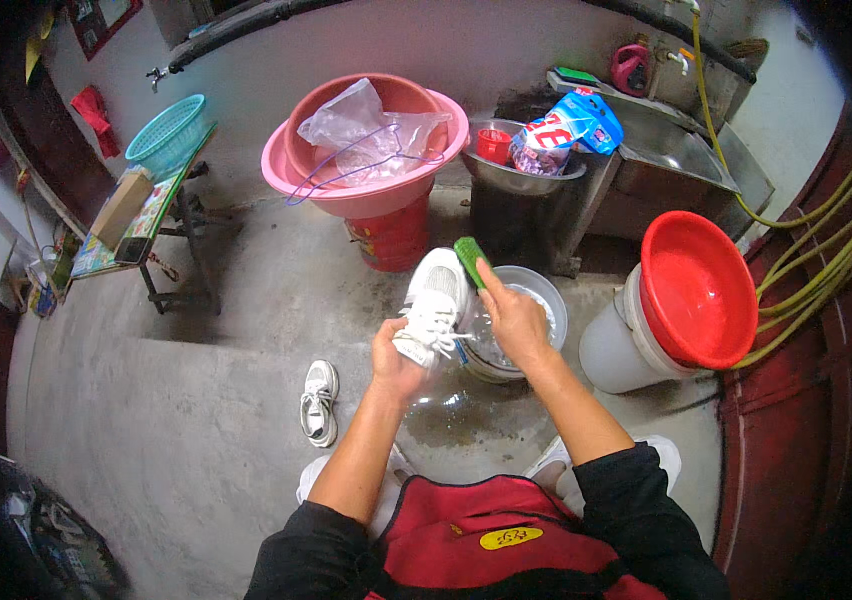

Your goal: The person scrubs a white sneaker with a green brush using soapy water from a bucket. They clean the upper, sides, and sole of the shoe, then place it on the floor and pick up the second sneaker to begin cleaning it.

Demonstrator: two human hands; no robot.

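My left hand [393,360] grips a white lace-up sneaker [437,296] by its heel end, toe pointing away from me. In my right hand [517,319] is a green scrubbing brush [469,261], held against or very close to the side of the shoe near the toe; its bristles cannot be made out. Below my right hand stands a bucket [557,300] with suds or water in it, partly covered by the hand and shoe. A second sneaker [318,403], white and grey, lies on the concrete floor to the left.
Wet concrete [463,420] shows before my feet. A red basin [696,289] leans on a white bucket [613,349] at right, near a coiled yellow hose [820,281]. Behind are stacked pink basins [366,191], a detergent bag [568,127] and a metal sink [670,161]. A low table [163,199] stands left.
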